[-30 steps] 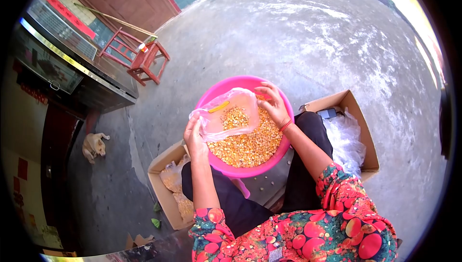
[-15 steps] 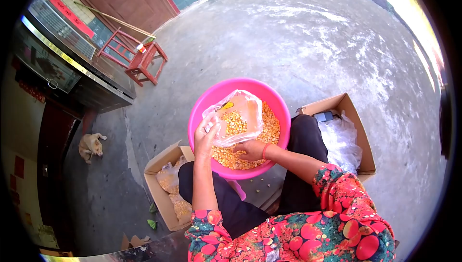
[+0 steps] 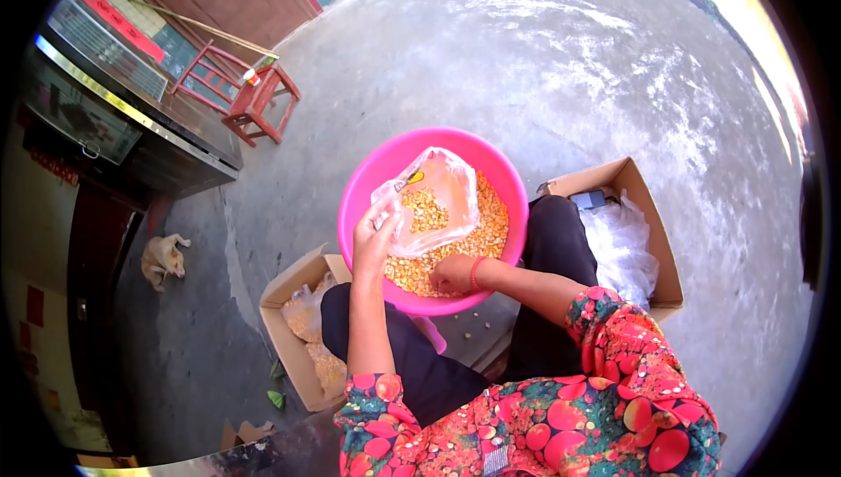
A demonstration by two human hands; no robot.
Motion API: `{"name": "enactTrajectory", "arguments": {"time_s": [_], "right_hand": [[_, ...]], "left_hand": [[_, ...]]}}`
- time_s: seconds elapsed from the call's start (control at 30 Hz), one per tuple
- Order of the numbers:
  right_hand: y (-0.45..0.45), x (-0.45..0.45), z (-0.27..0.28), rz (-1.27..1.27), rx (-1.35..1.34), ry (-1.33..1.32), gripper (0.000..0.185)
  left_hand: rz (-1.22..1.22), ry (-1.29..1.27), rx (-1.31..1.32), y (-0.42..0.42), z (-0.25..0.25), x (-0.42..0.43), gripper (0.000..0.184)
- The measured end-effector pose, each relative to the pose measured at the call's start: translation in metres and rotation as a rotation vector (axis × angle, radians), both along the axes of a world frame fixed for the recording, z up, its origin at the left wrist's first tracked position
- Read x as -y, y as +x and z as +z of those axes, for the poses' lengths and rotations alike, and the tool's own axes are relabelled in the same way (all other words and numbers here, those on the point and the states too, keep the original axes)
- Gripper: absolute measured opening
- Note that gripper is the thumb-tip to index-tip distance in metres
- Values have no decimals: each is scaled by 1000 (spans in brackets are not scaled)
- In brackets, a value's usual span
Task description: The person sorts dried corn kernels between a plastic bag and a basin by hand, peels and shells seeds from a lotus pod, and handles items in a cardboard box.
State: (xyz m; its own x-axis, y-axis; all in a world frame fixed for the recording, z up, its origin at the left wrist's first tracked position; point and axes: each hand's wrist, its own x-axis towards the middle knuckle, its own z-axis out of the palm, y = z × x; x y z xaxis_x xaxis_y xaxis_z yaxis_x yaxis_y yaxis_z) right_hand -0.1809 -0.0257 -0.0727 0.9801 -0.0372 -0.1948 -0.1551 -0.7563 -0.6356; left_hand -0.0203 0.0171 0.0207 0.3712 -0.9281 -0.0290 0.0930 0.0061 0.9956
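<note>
A pink basin (image 3: 363, 181) of yellow-orange corn kernels (image 3: 492, 219) stands between my knees. Over its left half is a clear plastic bag (image 3: 457, 197), its mouth spread, with some kernels lying in it. My left hand (image 3: 372, 245) is closed on the bag's left edge, thumb and fingers pinching the film. Down in the kernels near the basin's front is my right hand (image 3: 453, 275), below the bag and apart from it. Its fingers are curled into the corn, with the tips partly hidden.
A cardboard box (image 3: 285, 295) with filled bags of kernels sits by my left leg. At my right another box (image 3: 664, 245) holds clear plastic bags (image 3: 624, 245) and a dark phone-like object (image 3: 589, 200). Farther left are a dog (image 3: 163, 260) and a red wooden chair (image 3: 254, 107).
My right hand has moved from the bag's lower edge down into the kernels and curled its fingers. The bag's mouth is spread wider, still in my left hand. The view has shifted slightly.
</note>
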Motion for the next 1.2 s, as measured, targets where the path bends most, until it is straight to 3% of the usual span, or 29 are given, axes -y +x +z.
{"name": "enactTrajectory", "arguments": {"time_s": [0.13, 0.2, 0.3, 0.43, 0.73, 0.8, 0.87, 0.97, 1.03, 1.07, 1.13, 1.2], "right_hand": [[0, 10, -17, -251, 249, 243, 18], [-5, 18, 2, -424, -63, 613, 17], [-9, 26, 7, -403, -167, 688, 17], [-15, 32, 15, -200, -272, 643, 15], [-33, 65, 33, -157, -308, 627, 13], [-36, 72, 33, -133, -213, 574, 13], [-43, 78, 42, -187, -202, 565, 15], [-49, 88, 40, -266, -199, 212, 20], [-52, 92, 42, -299, -197, 183, 20], [-53, 94, 42, -329, -194, 151, 21], [-56, 96, 47, -332, -137, 184, 20], [-57, 99, 48, -754, 141, 450, 21]], "left_hand": [[34, -25, -14, 1, 0, 0, 38], [97, -31, -21, 2, 0, 1, 38], [114, -56, -33, 5, -1, 2, 38], [144, -34, 80, 5, -2, 1, 37], [176, -45, 401, 2, -8, 1, 39], [157, -16, 409, 1, -3, 0, 39], [136, 8, 414, 1, -5, -1, 39], [25, 90, 538, 2, -11, 0, 38], [4, 69, 827, 0, -11, -1, 38], [5, 71, 827, 1, -10, -1, 38], [147, 25, 782, 0, -6, -1, 35], [198, -4, 793, -2, 1, -3, 35]]}}
